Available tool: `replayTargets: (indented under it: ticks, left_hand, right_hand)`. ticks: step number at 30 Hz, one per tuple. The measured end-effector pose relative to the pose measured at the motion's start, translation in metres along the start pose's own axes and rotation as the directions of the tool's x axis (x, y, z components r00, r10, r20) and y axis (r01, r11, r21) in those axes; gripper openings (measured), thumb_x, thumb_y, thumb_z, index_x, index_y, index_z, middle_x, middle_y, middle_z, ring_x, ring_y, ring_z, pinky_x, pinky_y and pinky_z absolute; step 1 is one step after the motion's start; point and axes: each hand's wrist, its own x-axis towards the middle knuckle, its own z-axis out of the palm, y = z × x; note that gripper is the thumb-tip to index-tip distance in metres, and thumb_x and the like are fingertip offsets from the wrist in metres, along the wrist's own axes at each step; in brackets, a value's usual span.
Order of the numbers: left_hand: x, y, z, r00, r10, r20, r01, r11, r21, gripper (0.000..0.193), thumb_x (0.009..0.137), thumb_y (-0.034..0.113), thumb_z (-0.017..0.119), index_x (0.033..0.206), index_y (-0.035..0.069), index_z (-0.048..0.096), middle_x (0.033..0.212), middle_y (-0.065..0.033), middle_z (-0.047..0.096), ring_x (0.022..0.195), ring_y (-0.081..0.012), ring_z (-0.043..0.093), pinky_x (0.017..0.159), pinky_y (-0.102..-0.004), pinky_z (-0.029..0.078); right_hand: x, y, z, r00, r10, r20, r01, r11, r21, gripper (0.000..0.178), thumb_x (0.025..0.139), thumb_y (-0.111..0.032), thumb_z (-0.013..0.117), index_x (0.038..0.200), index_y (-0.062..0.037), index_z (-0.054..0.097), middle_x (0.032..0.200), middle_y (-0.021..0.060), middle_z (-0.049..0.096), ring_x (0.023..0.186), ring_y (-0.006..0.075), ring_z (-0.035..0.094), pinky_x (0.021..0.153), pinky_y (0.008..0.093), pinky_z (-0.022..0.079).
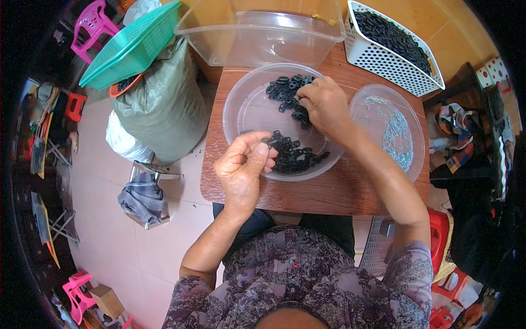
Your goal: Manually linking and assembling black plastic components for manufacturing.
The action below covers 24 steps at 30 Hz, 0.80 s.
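A round clear plastic tub [233, 118] stands on the wooden table before me. Small black ring-like plastic pieces lie in it in two heaps, a far heap [284, 90] and a near heap [296, 159]. My left hand [241, 167] is at the tub's near left rim, thumb pressed to curled fingers beside the near heap. Whatever is in that pinch is too small to make out. My right hand [327, 109] reaches over the tub's right side, its fingers closed at the edge of the far heap. Its fingertips hide what they grip.
To the right, a shallow clear dish [364, 123] holds many small silvery metal pieces [398, 137]. A white perforated basket [383, 68] of black pieces and a clear bin [257, 46] stand behind. Left of the table [350, 200] are a stuffed sack [164, 109], green baskets [129, 52] and a cloth-draped stool [143, 200].
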Motion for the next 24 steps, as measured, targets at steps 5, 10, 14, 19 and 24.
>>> replayTargets:
  ticks: [5, 10, 14, 19, 24]
  left_hand:
    - [0.001, 0.000, 0.002, 1.000, -0.001, -0.004, 0.001, 1.000, 0.000, 0.015, 0.085, 0.004, 0.056, 0.097, -0.003, 0.058, 0.072, -0.0073, 0.061, 0.057, -0.0088, 0.054, 0.053, -0.0195, 0.045]
    - [-0.001, -0.001, 0.000, 1.000, -0.022, 0.015, 0.022, 1.000, 0.005, 0.017, 0.086, 0.006, 0.056, 0.100, -0.002, 0.059, 0.076, -0.0055, 0.062, 0.061, -0.0056, 0.053, 0.056, -0.0165, 0.044]
    - [0.000, 0.001, 0.003, 1.000, -0.015, -0.009, 0.015, 1.000, 0.006, 0.016, 0.084, 0.004, 0.056, 0.098, -0.004, 0.058, 0.073, -0.0082, 0.061, 0.057, -0.0089, 0.054, 0.053, -0.0191, 0.045]
    - [0.000, 0.000, 0.002, 1.000, -0.005, -0.009, 0.005, 1.000, 0.007, 0.016, 0.085, 0.005, 0.056, 0.098, -0.004, 0.058, 0.073, -0.0080, 0.062, 0.057, -0.0083, 0.054, 0.053, -0.0189, 0.045]
    - [-0.001, -0.001, 0.001, 1.000, 0.004, 0.008, -0.004, 1.000, 0.012, 0.016, 0.085, 0.005, 0.056, 0.099, -0.003, 0.059, 0.074, -0.0069, 0.062, 0.059, -0.0071, 0.054, 0.054, -0.0178, 0.044]
  right_hand:
    - [0.012, -0.002, 0.006, 0.994, -0.076, 0.083, 0.082, 0.994, -0.069, 0.014, 0.066, -0.004, 0.064, 0.079, -0.0057, 0.064, 0.072, 0.0106, 0.054, 0.075, 0.0281, 0.051, 0.066, 0.0378, 0.042]
    - [0.016, 0.005, 0.019, 0.962, -0.111, 0.251, 0.133, 0.988, -0.074, 0.011, 0.065, -0.006, 0.065, 0.075, -0.0056, 0.062, 0.073, 0.0106, 0.054, 0.075, 0.0282, 0.050, 0.067, 0.0378, 0.042]
    - [0.016, 0.004, 0.020, 0.961, -0.110, 0.254, 0.132, 0.989, -0.070, 0.011, 0.065, -0.006, 0.067, 0.074, -0.0052, 0.061, 0.075, 0.0110, 0.055, 0.077, 0.0287, 0.051, 0.069, 0.0384, 0.043]
    - [0.016, -0.002, 0.018, 0.960, -0.047, 0.275, 0.048, 0.999, 0.004, 0.012, 0.067, -0.007, 0.067, 0.078, -0.0055, 0.061, 0.078, 0.0119, 0.055, 0.080, 0.0292, 0.050, 0.070, 0.0381, 0.043]
    - [0.015, -0.003, 0.023, 0.969, -0.033, 0.243, 0.028, 0.999, 0.023, 0.012, 0.067, -0.008, 0.067, 0.077, -0.0051, 0.061, 0.078, 0.0117, 0.056, 0.080, 0.0295, 0.051, 0.070, 0.0390, 0.042]
